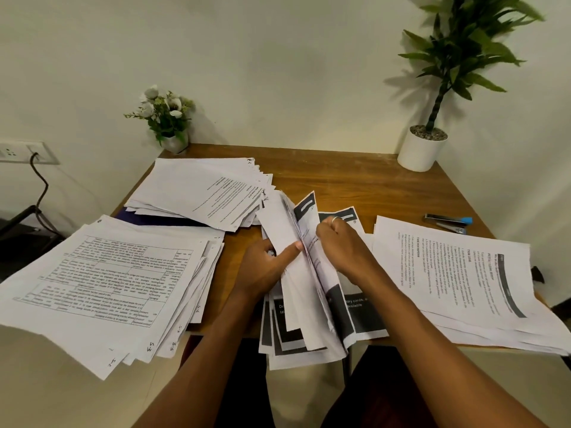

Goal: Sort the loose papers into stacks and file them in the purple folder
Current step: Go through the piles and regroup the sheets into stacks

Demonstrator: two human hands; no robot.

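A bundle of sheets with dark printed bands (304, 273) stands half lifted at the middle of the desk, over more such sheets lying flat (364, 316). My left hand (265, 267) grips the bundle's left side, thumb across the paper. My right hand (343, 245), a ring on one finger, pinches sheets at its right side. A stack with tables (102, 282) lies at the left, a text stack (204, 189) behind it, another stack (457, 282) at the right. A strip of the purple folder (145, 218) shows under the back stack.
A wooden desk (340, 183) stands against a pale wall. A small flower pot (171, 118) stands at its back left corner, a tall plant in a white pot (421, 149) at the back right. A stapler (448, 222) lies near the right stack. The paper stacks overhang the desk edges.
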